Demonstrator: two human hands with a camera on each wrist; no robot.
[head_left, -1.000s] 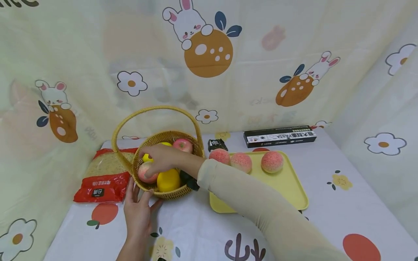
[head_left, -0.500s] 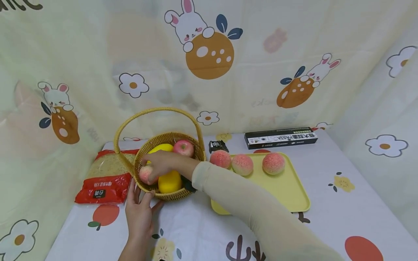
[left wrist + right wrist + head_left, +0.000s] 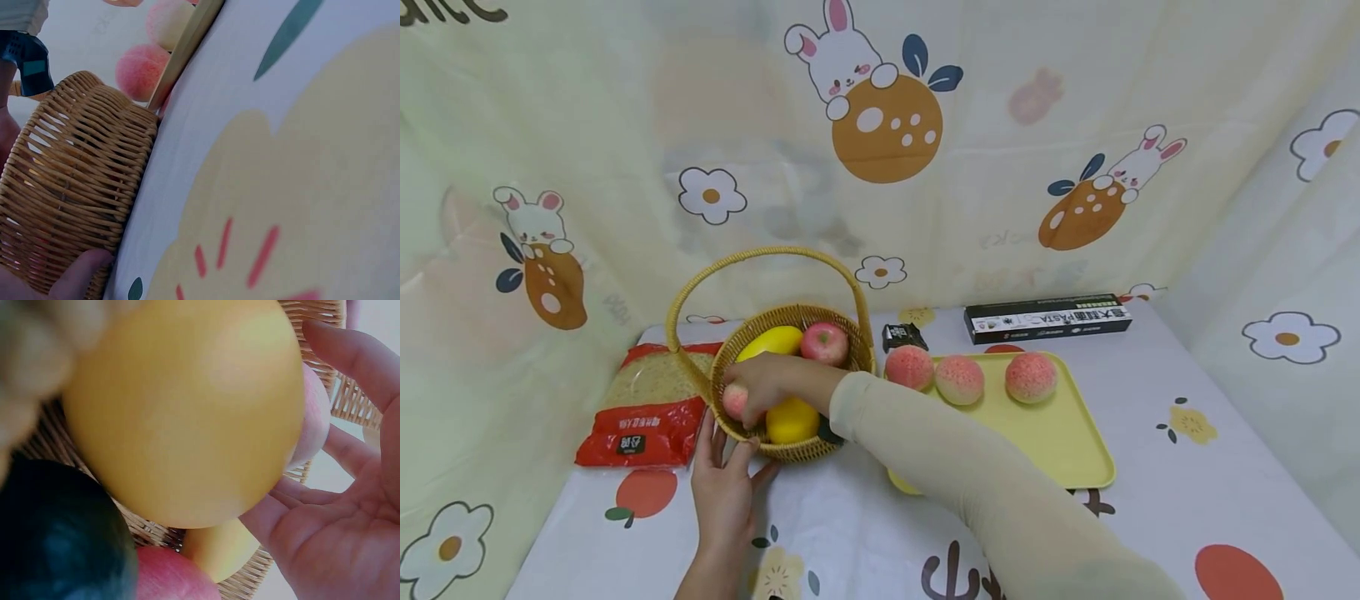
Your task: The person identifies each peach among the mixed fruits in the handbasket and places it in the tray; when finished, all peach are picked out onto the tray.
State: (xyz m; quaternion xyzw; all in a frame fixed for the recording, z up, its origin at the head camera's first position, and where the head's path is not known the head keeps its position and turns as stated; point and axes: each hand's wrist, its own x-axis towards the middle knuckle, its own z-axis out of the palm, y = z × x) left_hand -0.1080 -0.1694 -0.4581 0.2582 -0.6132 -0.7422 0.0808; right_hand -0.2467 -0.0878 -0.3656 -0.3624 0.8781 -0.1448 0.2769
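In the head view, my right hand reaches into a wicker basket and grips a pink peach near its left wall. The right wrist view has the thumb and fingers on either side of the peach, partly behind a large yellow fruit. Outside the basket, my left hand rests spread fingers against its front-left wall. Its thumb touches the wicker low down. A yellow fruit, a mango-like yellow fruit and an apple also lie inside.
A dark green fruit lies in the basket. Peaches sit on a yellow tray to the right. A black pasta box and small black packet lie behind; a red-ended bag lies left.
My right hand has lowered into the basket and closed around the peach, covering more of it. The left hand stays against the basket wall. The whole view shifts slightly.
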